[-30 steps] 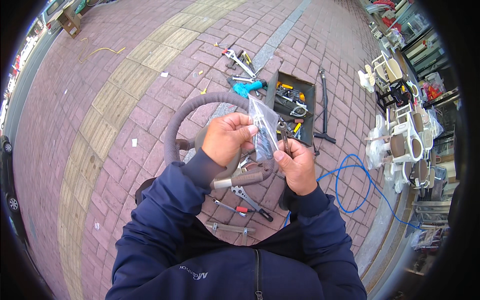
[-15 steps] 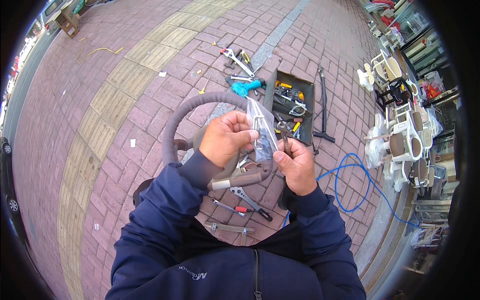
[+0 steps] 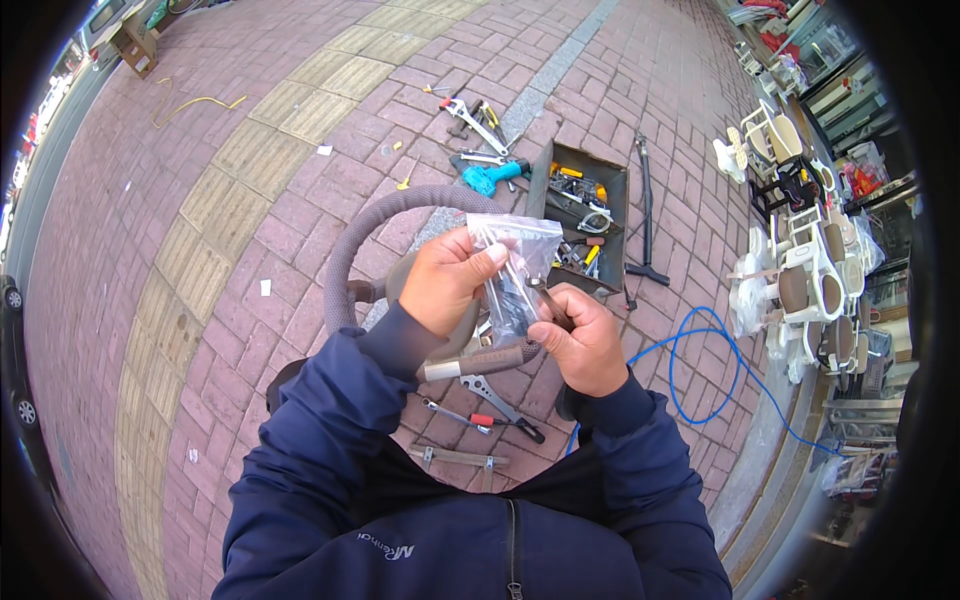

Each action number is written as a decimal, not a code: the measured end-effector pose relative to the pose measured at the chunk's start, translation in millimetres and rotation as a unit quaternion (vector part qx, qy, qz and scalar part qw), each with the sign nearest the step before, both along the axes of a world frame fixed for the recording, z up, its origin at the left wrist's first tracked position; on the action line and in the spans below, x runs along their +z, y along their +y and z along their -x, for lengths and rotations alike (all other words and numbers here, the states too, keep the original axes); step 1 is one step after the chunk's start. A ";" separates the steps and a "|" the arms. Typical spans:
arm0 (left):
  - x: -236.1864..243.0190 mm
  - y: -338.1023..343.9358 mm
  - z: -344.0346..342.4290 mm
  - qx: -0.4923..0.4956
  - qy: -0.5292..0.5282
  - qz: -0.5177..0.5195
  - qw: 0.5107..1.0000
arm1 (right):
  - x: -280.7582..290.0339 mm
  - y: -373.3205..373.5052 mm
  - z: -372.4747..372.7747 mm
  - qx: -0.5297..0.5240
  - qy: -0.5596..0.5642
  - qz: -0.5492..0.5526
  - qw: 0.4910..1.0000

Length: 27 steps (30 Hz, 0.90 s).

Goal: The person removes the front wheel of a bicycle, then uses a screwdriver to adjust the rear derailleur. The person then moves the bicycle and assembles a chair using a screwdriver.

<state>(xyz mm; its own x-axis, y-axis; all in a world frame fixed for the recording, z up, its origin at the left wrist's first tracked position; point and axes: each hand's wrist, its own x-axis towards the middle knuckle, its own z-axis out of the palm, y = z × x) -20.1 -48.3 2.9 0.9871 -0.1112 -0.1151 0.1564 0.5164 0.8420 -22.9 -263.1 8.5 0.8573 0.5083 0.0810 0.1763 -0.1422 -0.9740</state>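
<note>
My left hand (image 3: 438,284) pinches a clear zip bag (image 3: 512,296) near its upper left, thumb over the plastic. Inside are long, thin pale pieces and small dark parts, too unclear to name. My right hand (image 3: 586,342) is closed at the bag's lower right, also gripping a dark metal wrench (image 3: 550,305). Beneath both hands lies a grey mesh-covered curved frame (image 3: 385,208). Beyond it are a teal power tool (image 3: 485,177), loose wrenches (image 3: 478,117) and a metal toolbox (image 3: 542,175) of tools. A flat perforated wrench (image 3: 488,392) lies nearer my body.
White-and-brown seat-like items (image 3: 810,280) crowd the right edge beside a storefront step. A blue hose (image 3: 738,365) loops across the paving toward it. A long black tool (image 3: 647,205) lies right of the toolbox. A cardboard box (image 3: 138,45) and a car (image 3: 20,390) are at left.
The bag has turned from narrow and slanted to wider, its zip edge now across the top. My right hand has moved slightly left and down with the wrench.
</note>
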 end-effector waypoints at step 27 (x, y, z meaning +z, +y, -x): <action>0.8 -11.1 21.0 -0.200 -0.079 -0.218 0.952 | 17.1 2.3 -27.0 -0.080 0.137 -0.152 0.976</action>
